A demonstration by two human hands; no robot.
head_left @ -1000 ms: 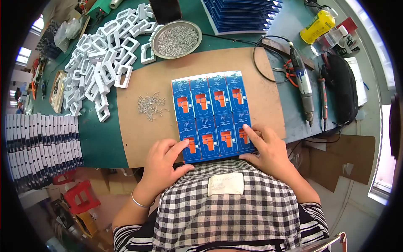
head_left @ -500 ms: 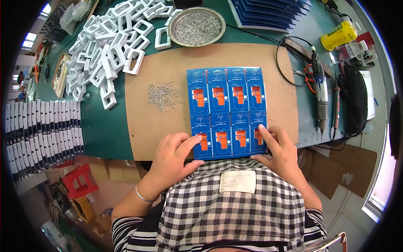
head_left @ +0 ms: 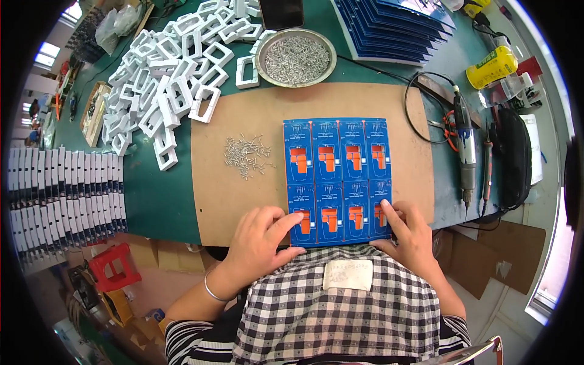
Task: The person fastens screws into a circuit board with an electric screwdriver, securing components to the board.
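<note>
A blue circuit board panel (head_left: 337, 182), split into several units with orange patches, lies on a brown board (head_left: 243, 201) against my apron. My left hand (head_left: 258, 237) holds the panel's near left corner, a finger on its face and the thumb at the near edge. At the near right corner my right hand (head_left: 409, 234) grips it the same way, one finger resting on the top face. What lies under the panel is hidden. Left of it is a small loose heap of screws (head_left: 246, 155), touched by neither hand.
A round metal dish (head_left: 263, 70) of screws stands beyond the brown board. White plastic frames (head_left: 155, 91) are piled at the far left, above rows of white-and-blue pieces (head_left: 64, 201). Blue panels (head_left: 389, 33) are stacked at the back. An electric screwdriver (head_left: 466, 152) lies at the right.
The whole scene sits slightly lower and further right, as the view has shifted. Both hands keep the same hold on the panel.
</note>
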